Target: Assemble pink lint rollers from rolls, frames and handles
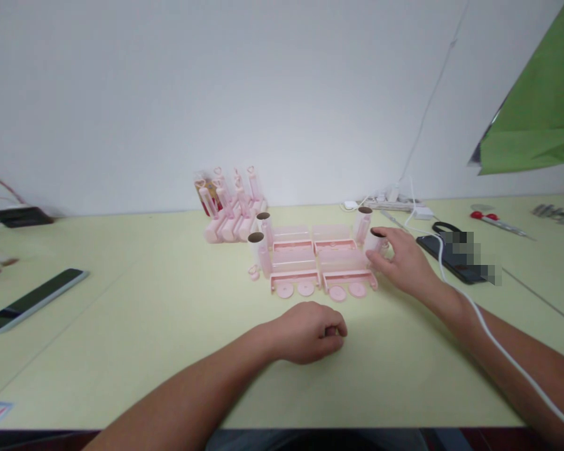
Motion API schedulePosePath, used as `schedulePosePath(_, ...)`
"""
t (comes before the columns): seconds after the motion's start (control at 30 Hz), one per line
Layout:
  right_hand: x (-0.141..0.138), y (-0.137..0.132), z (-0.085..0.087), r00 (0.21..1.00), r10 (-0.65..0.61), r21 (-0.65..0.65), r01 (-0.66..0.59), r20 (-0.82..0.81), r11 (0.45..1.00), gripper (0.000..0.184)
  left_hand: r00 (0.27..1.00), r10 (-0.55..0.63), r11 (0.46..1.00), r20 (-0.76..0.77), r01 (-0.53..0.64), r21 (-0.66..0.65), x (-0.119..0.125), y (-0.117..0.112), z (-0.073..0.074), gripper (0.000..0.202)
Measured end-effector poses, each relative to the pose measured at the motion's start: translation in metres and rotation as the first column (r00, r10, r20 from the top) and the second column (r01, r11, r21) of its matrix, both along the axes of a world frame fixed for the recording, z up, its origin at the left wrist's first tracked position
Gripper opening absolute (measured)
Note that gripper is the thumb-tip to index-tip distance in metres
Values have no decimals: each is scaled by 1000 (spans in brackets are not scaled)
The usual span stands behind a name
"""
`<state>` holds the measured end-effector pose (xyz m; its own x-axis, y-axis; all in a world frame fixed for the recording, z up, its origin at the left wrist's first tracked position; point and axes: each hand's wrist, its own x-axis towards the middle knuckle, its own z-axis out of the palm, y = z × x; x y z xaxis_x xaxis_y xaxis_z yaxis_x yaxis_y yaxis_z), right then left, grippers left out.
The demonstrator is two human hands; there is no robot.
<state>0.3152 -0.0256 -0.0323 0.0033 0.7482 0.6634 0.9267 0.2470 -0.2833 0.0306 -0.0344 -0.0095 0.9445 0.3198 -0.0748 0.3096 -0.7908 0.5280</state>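
My right hand (399, 257) has its thumb and fingers around a small white roll (372, 245) with a brown cardboard core, upright at the right end of the pink parts. My left hand (308, 332) rests on the table in front of these parts, its fingers curled into a loose fist; nothing shows in it. Pink trays (295, 279) with clear pink covers (341, 258) lie in two rows between the hands and the wall. Several flat pink discs (337, 293) lie along the front. Another upright roll (364, 219) stands just behind the held one.
Two more rolls (256, 247) stand at the left of the trays. Several assembled pink holders (230, 225) with heart-shaped tops are behind. A phone (35, 299) lies far left, a dark phone (455, 260) at right. A white cable (484, 322) crosses over my right forearm.
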Motion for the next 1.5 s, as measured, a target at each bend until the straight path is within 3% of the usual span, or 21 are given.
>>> schedulePosePath(0.23, 3, -5, 8, 985, -79, -82, 67, -152, 994, 51, 1000, 0, 1000, 8, -1, 15, -1, 1, -2, 22)
schedulePosePath(0.47, 28, -1, 8, 945, -289, -124, 272, -153, 954, 46, 1000, 6, 1000, 11, -6, 16, -1, 0, -2, 22)
schedulePosePath(0.97, 47, 7, -1, 961, -271, -115, 264, -54, 958, 44, 999, 3, 1000, 33, -4, 18, -1, 0, -3, 21)
schedulePosePath(1.3, 59, 11, -11, 970, -221, -118, 232, 98, 965, 37, 999, 0, 1000, 43, -1, 30, -2, 1, -5, 21)
schedulePosePath(1.4, 57, 7, -3, 962, -258, -64, 264, 87, 962, 34, 999, -1, 1000, 33, 0, 20, -2, 1, -4, 21)
schedulePosePath(1.5, 56, -1, 12, 948, -313, 160, 318, -54, 935, 31, 1000, 2, 1000, 27, -3, 19, -2, 1, -3, 21)
